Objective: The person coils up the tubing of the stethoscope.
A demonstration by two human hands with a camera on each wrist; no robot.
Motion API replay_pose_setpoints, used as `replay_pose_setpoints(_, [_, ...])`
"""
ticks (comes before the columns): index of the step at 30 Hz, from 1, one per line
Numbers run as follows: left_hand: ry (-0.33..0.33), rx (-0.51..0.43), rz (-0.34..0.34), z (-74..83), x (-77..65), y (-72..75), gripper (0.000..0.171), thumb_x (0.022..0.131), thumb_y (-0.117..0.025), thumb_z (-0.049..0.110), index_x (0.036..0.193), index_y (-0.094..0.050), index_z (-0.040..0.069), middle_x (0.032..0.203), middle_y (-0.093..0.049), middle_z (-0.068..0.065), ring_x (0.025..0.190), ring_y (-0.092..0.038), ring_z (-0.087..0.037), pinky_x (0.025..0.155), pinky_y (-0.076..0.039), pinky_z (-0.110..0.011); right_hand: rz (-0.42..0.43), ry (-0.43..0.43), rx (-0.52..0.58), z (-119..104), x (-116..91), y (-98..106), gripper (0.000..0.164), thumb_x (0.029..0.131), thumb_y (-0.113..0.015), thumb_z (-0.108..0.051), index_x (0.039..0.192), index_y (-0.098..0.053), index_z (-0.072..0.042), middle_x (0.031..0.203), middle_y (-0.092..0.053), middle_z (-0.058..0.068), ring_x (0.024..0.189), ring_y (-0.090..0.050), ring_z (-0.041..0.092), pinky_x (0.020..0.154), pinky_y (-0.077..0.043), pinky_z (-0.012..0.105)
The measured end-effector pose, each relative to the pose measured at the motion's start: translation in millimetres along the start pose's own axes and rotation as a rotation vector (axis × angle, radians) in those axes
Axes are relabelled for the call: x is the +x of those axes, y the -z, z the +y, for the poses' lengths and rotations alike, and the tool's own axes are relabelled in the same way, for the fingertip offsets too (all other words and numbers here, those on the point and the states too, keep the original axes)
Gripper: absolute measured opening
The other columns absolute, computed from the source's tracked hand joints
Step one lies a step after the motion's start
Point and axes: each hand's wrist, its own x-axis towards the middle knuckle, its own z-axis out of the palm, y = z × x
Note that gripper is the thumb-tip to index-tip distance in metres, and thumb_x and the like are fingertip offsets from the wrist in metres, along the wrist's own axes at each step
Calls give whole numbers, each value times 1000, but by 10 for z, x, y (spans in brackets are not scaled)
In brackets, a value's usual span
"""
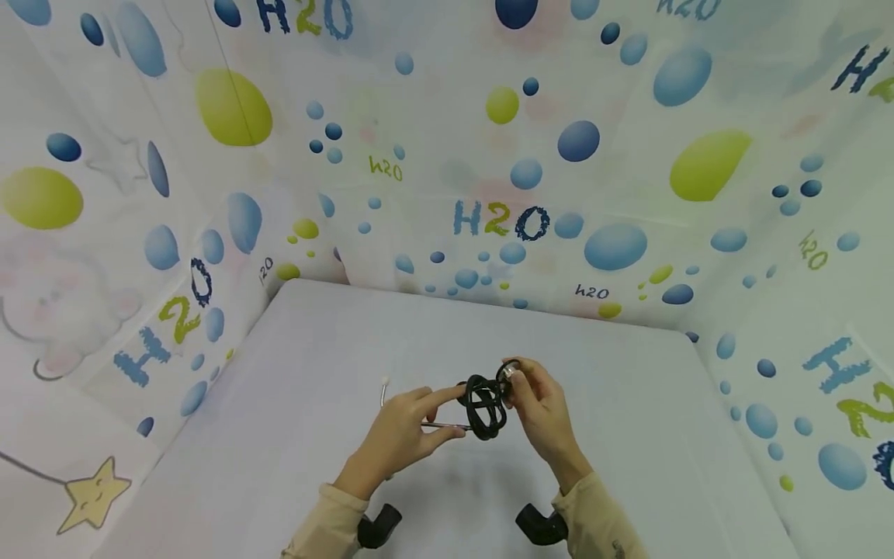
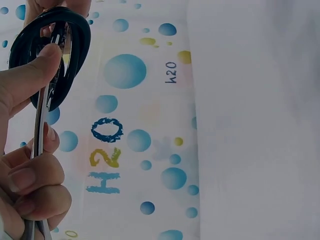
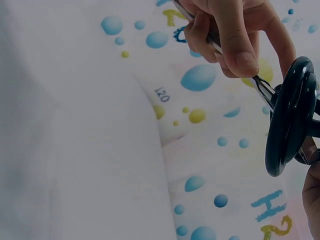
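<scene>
A stethoscope is held up between both hands over the table, its black tubing wound into a coil. My left hand grips the metal ear tubes, its lower fingers curled round them in the left wrist view. That hand's thumb lies by the coil, and a pale ear tip shows beyond the hand. At the coil's other side, my right hand pinches the silvery chest piece between thumb and fingers. Only a small part of the right hand shows in the right wrist view.
A white table lies below the hands. Around it hang white cloth walls printed with blue and green drops and H2O lettering. Black curved pieces sit at both wrists, beside the beige sleeves.
</scene>
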Motion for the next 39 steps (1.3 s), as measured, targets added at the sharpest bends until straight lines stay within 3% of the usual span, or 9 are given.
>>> replay_pose_setpoints(4, [-15,-27,17,-3,43,0,54,67,-84,28,116,-67,14,61,-44,8,54,-31,-1,49,-26,-13,62,-25,-56,-29,38,-28,10,99,-46,-9,105,-54,-9,82,-54,-2,66,-46,6,60,-42,18])
replay_pose_setpoints(11, [-23,-63,-3,-14,52,23,54,68,-83,29,118,-66,15,61,-44,9,54,-30,0,49,-26,-12,61,-20,-75,-80,20,-57,13,99,-46,-8,107,-56,-6,84,-55,-1,68,-48,6,59,-43,18])
replay_pose_setpoints(18, [-8,-70,-19,-28,37,76,53,69,-83,28,117,-67,15,62,-46,8,55,-31,0,49,-27,-13,-132,195,-391,-116,26,-48,26,92,-49,11,116,-57,7,78,-53,8,64,-46,8,54,-42,23])
replay_pose_setpoints(21, [-5,-61,-14,-26,39,90,52,68,-84,28,116,-67,16,62,-46,8,54,-31,-1,49,-27,-13,-172,242,-454,-110,26,-35,31,88,-50,16,118,-57,8,75,-53,10,61,-46,9,51,-42,25])
replay_pose_setpoints(28, [-39,2,-16,19,17,88,52,69,-83,28,117,-67,17,64,-52,5,54,-45,-3,50,-35,-12,-96,268,-542,-134,-7,-114,31,82,-57,17,112,-62,10,70,-50,6,55,-39,5,42,-35,19])
replay_pose_setpoints(32, [-50,44,-11,39,-10,95,53,67,-84,28,117,-68,16,64,-54,4,52,-46,-2,49,-36,-12,-49,323,-630,-242,-39,-247,26,77,-63,15,102,-67,8,65,-45,3,48,-34,13,40,-28,15])
replay_pose_setpoints(35, [-54,79,-10,40,-25,101,54,66,-85,27,115,-68,15,63,-53,4,51,-39,0,47,-33,-11,-52,309,-659,-331,-68,-317,20,76,-64,15,95,-68,8,66,-45,5,50,-37,17,41,-32,17])
replay_pose_setpoints(39, [-57,116,-11,22,-54,110,55,63,-86,27,114,-69,16,61,-52,3,51,-32,1,46,-30,-11,-152,261,-692,-282,-99,-253,14,80,-65,11,93,-68,6,72,-49,6,59,-47,12,48,-45,20])
